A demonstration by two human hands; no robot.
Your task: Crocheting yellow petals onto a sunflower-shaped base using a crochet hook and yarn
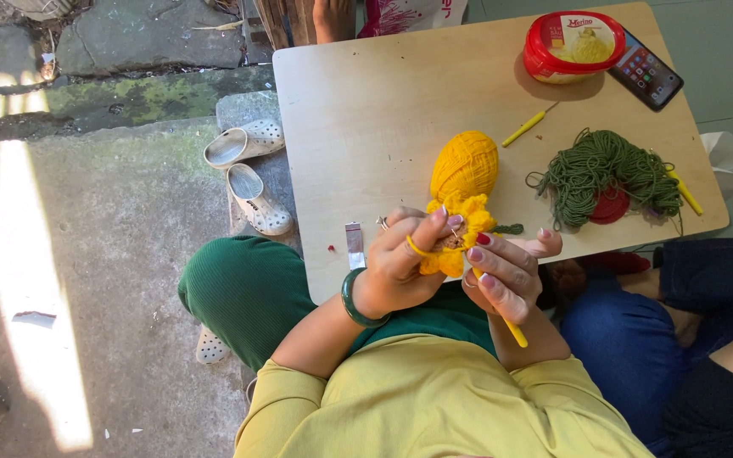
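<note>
My left hand grips the yellow crochet piece at the near edge of the counter, yarn looped over my forefinger. My right hand is closed on a yellow hook, which runs from the piece down and to the right, toward my lap, its working tip buried in the stitches.

I'd judge the piece soft, light and floppy, best pinched close beside the live stitch; the hook is stiff and slim, held pencil-like along its shaft.

Touching the piece on its far side lies the yellow ball. To the right sit tangled green yarn, a second hook, a red-lidded tub and a phone.
</note>
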